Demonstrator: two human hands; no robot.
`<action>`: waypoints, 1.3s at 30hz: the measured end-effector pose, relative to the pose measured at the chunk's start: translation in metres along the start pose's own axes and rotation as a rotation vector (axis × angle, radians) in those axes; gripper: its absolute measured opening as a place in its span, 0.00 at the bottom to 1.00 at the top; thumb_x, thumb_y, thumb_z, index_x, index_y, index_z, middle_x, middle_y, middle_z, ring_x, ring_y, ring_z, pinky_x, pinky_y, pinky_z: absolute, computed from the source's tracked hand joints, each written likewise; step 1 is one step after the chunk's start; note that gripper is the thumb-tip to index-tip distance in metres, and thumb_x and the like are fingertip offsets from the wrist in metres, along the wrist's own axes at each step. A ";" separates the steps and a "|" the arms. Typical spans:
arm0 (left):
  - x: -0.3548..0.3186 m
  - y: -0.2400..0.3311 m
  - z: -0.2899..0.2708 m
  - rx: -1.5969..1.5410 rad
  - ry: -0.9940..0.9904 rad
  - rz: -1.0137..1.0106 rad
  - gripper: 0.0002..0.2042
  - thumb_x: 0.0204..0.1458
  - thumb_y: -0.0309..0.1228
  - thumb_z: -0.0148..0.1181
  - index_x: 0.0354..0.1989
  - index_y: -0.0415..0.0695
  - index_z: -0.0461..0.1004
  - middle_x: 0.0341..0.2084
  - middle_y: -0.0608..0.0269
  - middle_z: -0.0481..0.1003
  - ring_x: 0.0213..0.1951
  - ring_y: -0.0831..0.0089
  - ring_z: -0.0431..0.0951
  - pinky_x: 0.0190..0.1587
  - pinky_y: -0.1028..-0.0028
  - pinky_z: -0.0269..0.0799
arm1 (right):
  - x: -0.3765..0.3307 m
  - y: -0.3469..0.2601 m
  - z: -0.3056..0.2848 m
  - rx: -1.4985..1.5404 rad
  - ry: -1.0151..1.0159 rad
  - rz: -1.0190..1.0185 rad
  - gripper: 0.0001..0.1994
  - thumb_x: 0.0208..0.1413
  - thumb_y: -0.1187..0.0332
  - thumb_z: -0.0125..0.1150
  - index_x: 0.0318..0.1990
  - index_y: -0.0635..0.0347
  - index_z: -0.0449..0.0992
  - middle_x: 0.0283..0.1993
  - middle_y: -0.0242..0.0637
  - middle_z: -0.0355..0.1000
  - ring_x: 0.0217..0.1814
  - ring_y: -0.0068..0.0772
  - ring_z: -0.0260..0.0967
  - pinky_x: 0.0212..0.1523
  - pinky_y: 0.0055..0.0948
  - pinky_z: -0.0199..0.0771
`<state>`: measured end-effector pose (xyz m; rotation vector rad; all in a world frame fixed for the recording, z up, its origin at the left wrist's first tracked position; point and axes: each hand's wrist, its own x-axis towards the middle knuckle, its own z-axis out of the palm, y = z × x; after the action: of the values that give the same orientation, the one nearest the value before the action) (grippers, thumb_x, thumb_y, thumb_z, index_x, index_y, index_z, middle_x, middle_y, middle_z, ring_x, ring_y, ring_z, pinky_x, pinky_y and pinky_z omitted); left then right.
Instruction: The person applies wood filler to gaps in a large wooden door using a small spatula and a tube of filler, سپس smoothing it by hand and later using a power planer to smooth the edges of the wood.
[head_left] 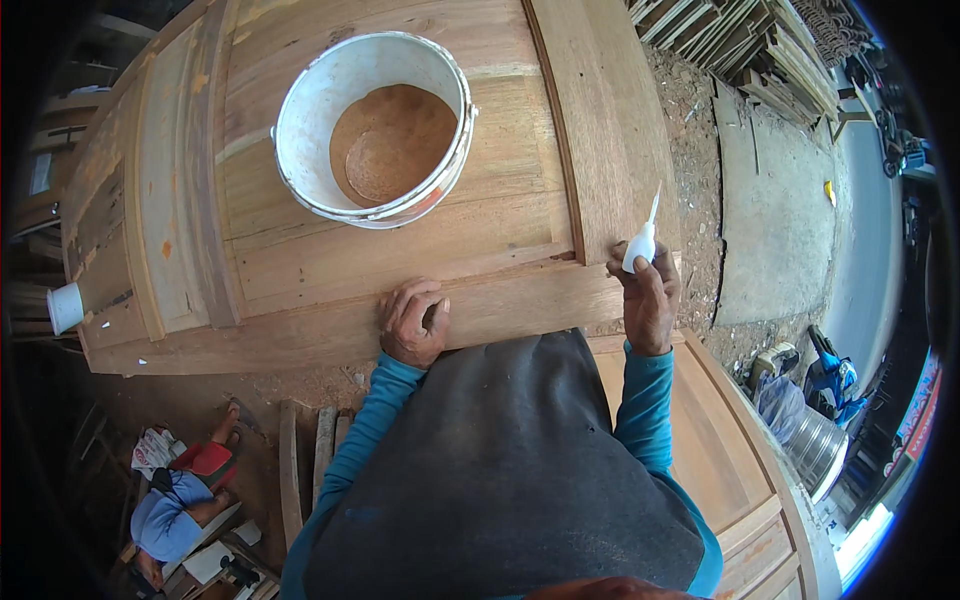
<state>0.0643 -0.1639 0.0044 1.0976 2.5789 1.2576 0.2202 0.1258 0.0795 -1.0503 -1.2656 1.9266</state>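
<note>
Bare timber, white plastic and cloth at an open-air joinery bench.

The door (400,250) is unfinished wood, matt, its grain and planed panels showing pale orange-brown. On it stands a white plastic bucket (300,130), smooth and faintly glossy, holding fine brown sawdust (392,142) of powdery, matt look. The right hand (648,300) grips a small bottle (640,245) of smooth white plastic. The left hand (412,322) rests on the wood. The sleeves (645,400) are teal knit cloth; the apron (500,470) is dark, dull fabric.

Right hand (648,300) grips a white squeeze bottle (641,245); left hand (412,322) presses the wooden door (400,250).
</note>
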 end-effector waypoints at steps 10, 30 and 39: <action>-0.002 0.004 0.013 0.104 0.196 -0.136 0.07 0.52 0.25 0.69 0.38 0.41 0.78 0.44 0.55 0.81 0.51 0.51 0.80 0.58 0.53 0.72 | 0.109 -0.017 -0.036 -0.567 -0.197 -0.239 0.14 0.66 0.67 0.68 0.54 0.66 0.79 0.48 0.36 0.80 0.50 0.26 0.76 0.54 0.29 0.74; 0.001 -0.004 0.014 0.191 0.249 -0.077 0.07 0.52 0.25 0.68 0.39 0.40 0.80 0.43 0.53 0.80 0.48 0.50 0.80 0.54 0.54 0.74 | 0.167 0.033 -0.035 -0.891 -0.153 -0.490 0.15 0.59 0.62 0.75 0.47 0.60 0.82 0.34 0.35 0.78 0.34 0.23 0.72 0.36 0.32 0.75; -0.004 0.005 0.011 0.290 0.229 -0.116 0.21 0.51 0.29 0.70 0.53 0.39 0.74 0.59 0.45 0.73 0.62 0.43 0.71 0.66 0.49 0.66 | 0.154 0.034 -0.035 -1.058 -0.085 -0.541 0.17 0.60 0.57 0.72 0.39 0.64 0.78 0.35 0.43 0.73 0.33 0.38 0.71 0.36 0.39 0.72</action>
<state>0.0738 -0.1569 -0.0007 0.8682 3.0232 1.0641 0.1703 0.2545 -0.0043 -0.9038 -2.4078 0.8387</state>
